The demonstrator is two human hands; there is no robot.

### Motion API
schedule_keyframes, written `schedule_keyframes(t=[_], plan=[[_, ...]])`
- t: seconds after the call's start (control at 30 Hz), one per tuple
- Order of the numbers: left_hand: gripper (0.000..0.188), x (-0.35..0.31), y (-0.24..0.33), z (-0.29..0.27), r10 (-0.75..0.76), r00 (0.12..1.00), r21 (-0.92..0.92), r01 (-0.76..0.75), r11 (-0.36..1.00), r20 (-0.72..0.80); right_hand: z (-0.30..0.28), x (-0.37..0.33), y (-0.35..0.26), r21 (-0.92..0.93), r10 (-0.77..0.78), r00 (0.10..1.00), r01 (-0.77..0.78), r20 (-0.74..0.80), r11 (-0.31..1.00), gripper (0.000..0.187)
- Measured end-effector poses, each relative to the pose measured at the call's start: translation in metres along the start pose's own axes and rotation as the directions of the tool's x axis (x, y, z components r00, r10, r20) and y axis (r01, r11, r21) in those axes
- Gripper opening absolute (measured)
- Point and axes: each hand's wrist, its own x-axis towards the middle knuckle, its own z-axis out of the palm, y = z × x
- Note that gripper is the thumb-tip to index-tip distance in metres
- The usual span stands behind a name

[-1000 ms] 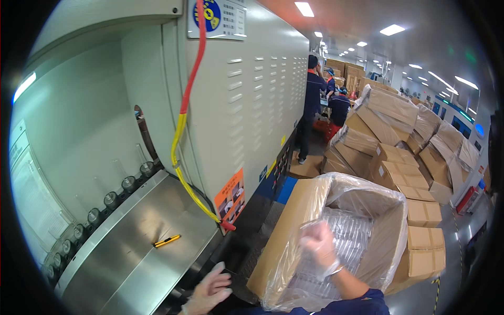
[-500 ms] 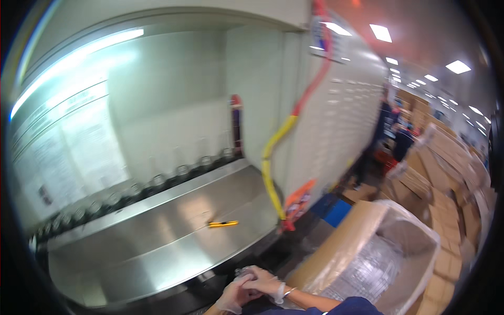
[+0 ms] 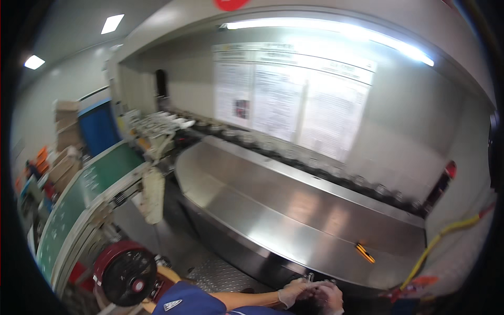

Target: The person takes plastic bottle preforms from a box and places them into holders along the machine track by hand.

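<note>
At the lower edge, in front of the metal bench (image 3: 247, 184), my gloved left hand (image 3: 295, 291) and right hand (image 3: 328, 297) are close together with curled fingers. A small shiny piece (image 3: 311, 276) sticks up between them; its kind cannot be made out, and the fingers hide its lower part. Thin translucent gloves cover both hands. On the steel surface, beyond my right hand and to its right, lies a yellow-and-black utility knife (image 3: 365, 253), which neither hand touches.
Clear, jar-like round pieces (image 3: 289, 154) line the bench's back ledge. A green conveyor belt (image 3: 113, 167) stands at the left, with a dark red round fan (image 3: 127, 274) nearer me. A yellow-and-red hose (image 3: 446, 231) hangs at the right. Printed sheets (image 3: 278, 100) cover the back wall.
My view has swung left, bringing the conveyor and fan into sight and losing the cardboard boxes at the right. My hands remain together; the knife lies on the bench in both frames.
</note>
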Motion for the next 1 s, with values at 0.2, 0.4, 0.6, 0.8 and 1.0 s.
schedule_keyframes(t=[0.2, 0.4, 0.6, 0.8, 1.0], plan=[[0.022, -0.009, 0.008, -0.042, 0.036, 0.996, -0.205, -0.018, 0.979, 0.085, -0.004, 0.031, -0.045, 0.5, 0.708, 0.632, -0.744, 0.314, 0.442, 0.01], [0.005, -0.051, 0.042, -0.04, 0.101, 0.991, -0.339, -0.124, 0.932, -0.086, -0.002, 0.054, -0.013, 0.536, 0.625, 0.658, -0.735, 0.42, 0.415, 0.021], [0.014, -0.046, 0.032, -0.079, 0.117, 0.989, -0.251, -0.136, 0.958, -0.092, 0.012, 0.082, 0.014, 0.514, 0.613, 0.656, -0.744, 0.441, 0.427, 0.023], [0.024, -0.022, 0.019, -0.114, 0.089, 0.984, -0.154, -0.113, 0.982, -0.151, 0.021, 0.094, -0.014, 0.456, 0.614, 0.72, -0.688, 0.325, 0.565, 0.029], [0.048, -0.072, 0.114, -0.098, 0.27, 0.944, 0.094, -0.256, 0.962, -0.191, 0.023, 0.157, -0.024, 0.413, 0.334, 0.927, -0.374, 0.168, 0.831, 0.021]])
